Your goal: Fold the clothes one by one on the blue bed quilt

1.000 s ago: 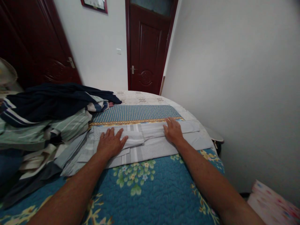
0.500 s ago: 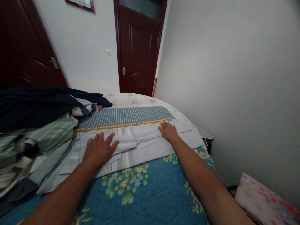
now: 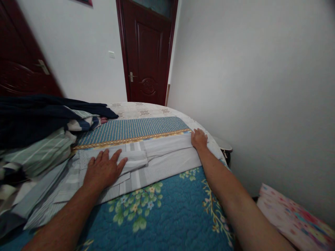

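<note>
A grey and white striped garment [image 3: 167, 157] lies in a long flat strip across the blue floral quilt [image 3: 180, 205]. My left hand [image 3: 103, 169] rests flat on its left part with the fingers spread, beside a folded sleeve-like piece. At the garment's right end, near the bed edge, my right hand [image 3: 199, 138] lies on the cloth with its fingers spread a little and bent over it. Nothing shows as gripped in either hand.
A heap with dark navy clothing [image 3: 31, 118] and green striped clothing [image 3: 44, 150] lies at the left. Dark red doors [image 3: 149, 45] stand beyond the bed. A pink floral item [image 3: 293, 216] is at the lower right.
My right hand has slid along the garment to its right end. My left hand stays spread on the left part. The view has shifted slightly right.
</note>
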A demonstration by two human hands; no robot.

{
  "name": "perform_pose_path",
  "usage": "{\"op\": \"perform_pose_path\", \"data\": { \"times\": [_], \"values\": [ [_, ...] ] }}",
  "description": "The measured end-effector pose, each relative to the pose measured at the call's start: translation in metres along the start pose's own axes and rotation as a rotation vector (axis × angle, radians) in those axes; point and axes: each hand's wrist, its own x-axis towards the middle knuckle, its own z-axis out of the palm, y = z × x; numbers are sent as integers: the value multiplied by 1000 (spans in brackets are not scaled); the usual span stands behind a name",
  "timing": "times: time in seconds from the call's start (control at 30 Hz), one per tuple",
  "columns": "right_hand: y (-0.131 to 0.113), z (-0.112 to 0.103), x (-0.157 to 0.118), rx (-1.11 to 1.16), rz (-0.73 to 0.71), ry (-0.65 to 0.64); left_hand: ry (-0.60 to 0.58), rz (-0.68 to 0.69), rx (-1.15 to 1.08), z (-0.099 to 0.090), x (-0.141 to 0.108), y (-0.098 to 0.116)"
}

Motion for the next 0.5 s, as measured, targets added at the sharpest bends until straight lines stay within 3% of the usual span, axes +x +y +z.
{"op": "perform_pose_path", "data": {
  "times": [0.07, 0.2, 0.27, 0.37, 0.5],
  "values": [
    [-14, -4, -15, 17, -134, -15, 10, 2, 1, 1, 1, -1],
    [-50, -8, -61, 75, -437, -226, 16, 16, 2, 0, 3, -2],
    [-60, -9, -79, 101, -522, -288, 12, 29, 5, -2, 4, -2],
    [-55, -13, -89, 102, -495, -304, 21, 55, -5, -4, 4, -4],
    [-14, -22, -77, 55, -337, -294, 65, 112, -29, 1, 2, -14]
  ]
}}
